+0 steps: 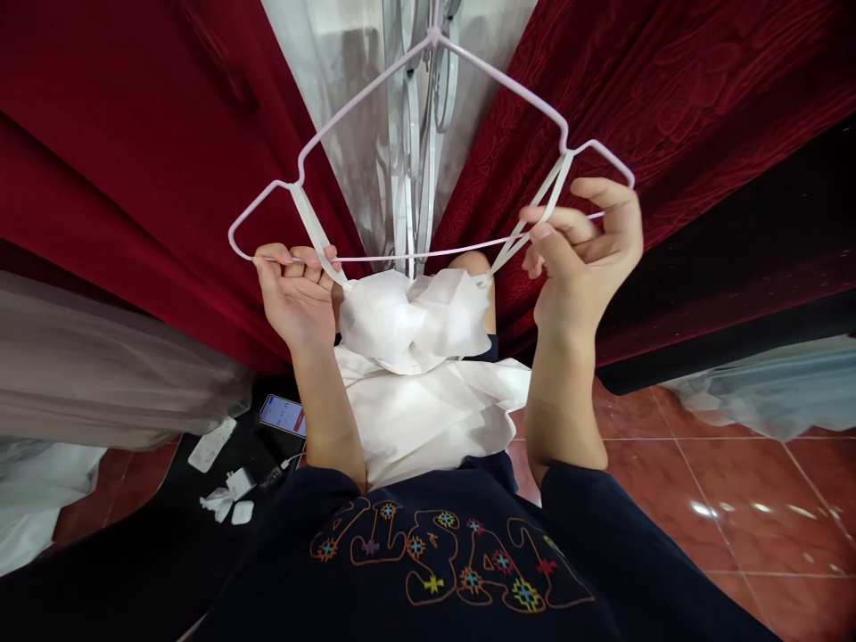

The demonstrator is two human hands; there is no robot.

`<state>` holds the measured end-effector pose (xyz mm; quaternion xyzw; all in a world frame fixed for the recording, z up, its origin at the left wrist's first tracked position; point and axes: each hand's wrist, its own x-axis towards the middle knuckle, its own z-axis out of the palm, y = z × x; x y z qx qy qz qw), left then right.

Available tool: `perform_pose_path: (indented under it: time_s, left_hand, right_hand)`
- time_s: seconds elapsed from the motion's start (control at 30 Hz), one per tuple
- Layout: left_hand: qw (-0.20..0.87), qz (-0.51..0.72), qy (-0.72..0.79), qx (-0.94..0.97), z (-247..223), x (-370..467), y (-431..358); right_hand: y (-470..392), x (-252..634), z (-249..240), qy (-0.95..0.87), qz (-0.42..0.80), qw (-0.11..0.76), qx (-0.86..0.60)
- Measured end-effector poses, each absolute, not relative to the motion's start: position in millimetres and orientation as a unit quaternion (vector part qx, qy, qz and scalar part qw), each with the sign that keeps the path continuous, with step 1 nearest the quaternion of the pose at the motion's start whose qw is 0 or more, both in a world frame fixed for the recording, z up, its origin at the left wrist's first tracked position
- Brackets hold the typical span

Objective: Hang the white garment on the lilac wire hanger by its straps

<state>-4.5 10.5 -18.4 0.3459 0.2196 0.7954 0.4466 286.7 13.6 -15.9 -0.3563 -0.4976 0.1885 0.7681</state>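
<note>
A pale pink clothes hanger (498, 78) is held up in front of me, its top reaching past the upper edge of the view. From its two shoulder notches a white garment (428, 406) hangs by thin straps and spreads over my lap. My left hand (298, 290) has its fingers curled round the hanger's lower bar, beside the left strap. At the other side, my right hand (581, 254) pinches the right strap (552, 196) between thumb and fingers, close to the end of the bar.
Red curtains (167, 107) flank a white metal rack (411, 134) and sheer white fabric. On a black surface at lower left lie a phone (282, 415), a white charger (239, 483) and small white items. Reddish floor tiles (736, 481) show at right.
</note>
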Motion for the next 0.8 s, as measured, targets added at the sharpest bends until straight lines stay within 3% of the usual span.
perform_pose_path:
  time_s: [0.13,0.2,0.3,0.37,0.5,0.67,0.8]
  left_hand:
    - [0.445,0.789,0.212,0.366,-20.0,-5.3,9.0]
    - [0.451,0.786,0.213,0.365,-18.6,-5.0,6.7]
    - [0.449,0.784,0.229,0.363,-15.6,-3.5,2.9]
    - [0.44,0.782,0.251,0.363,-14.8,-1.4,0.1]
    - [0.411,0.743,0.324,0.416,-16.4,2.1,-10.4]
    - [0.341,0.563,0.48,0.58,0.3,-5.1,-40.7]
    - [0.419,0.576,0.399,0.577,36.5,-15.6,-54.6]
  right_hand:
    - [11.3,288.7,-18.9,-0.472,0.004,0.817,-0.331]
    - [4.3,282.6,-15.7,-0.524,0.035,0.778,-0.345]
    - [-5.5,268.9,-10.4,-0.661,0.171,0.629,-0.371]
    - [-6.7,260.6,-10.4,-0.696,0.197,0.582,-0.372]
    - [0.9,250.5,-18.6,-0.665,0.156,0.624,-0.38]
    - [9.8,246.5,-25.3,-0.653,0.145,0.622,-0.407]
    - [13.9,246.9,-24.8,-0.65,0.157,0.623,-0.406]
